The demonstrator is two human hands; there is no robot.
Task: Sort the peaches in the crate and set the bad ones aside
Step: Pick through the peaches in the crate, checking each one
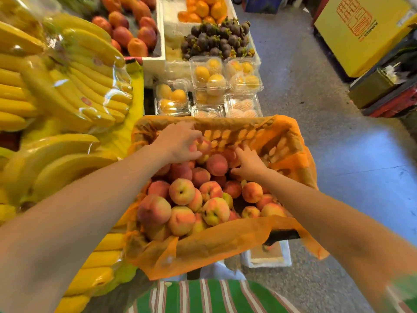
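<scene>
An orange crate (291, 150) lined with orange plastic holds a heap of several pink-yellow peaches (182, 192). My left hand (178, 143) reaches to the far side of the heap and grips one peach (204, 146) between thumb and fingers. To its right, my right hand (249, 162) lies on the peaches near the far right wall, fingers curled over a reddish peach (230, 155) that is mostly hidden beneath them.
Wrapped banana bunches (67, 86) fill the stand on the left. Beyond the crate stand clear clamshell boxes of yellow fruit (208, 74), mangosteens (216, 39), oranges and red fruit. A white foam box (266, 256) sits below the crate. Grey floor lies on the right.
</scene>
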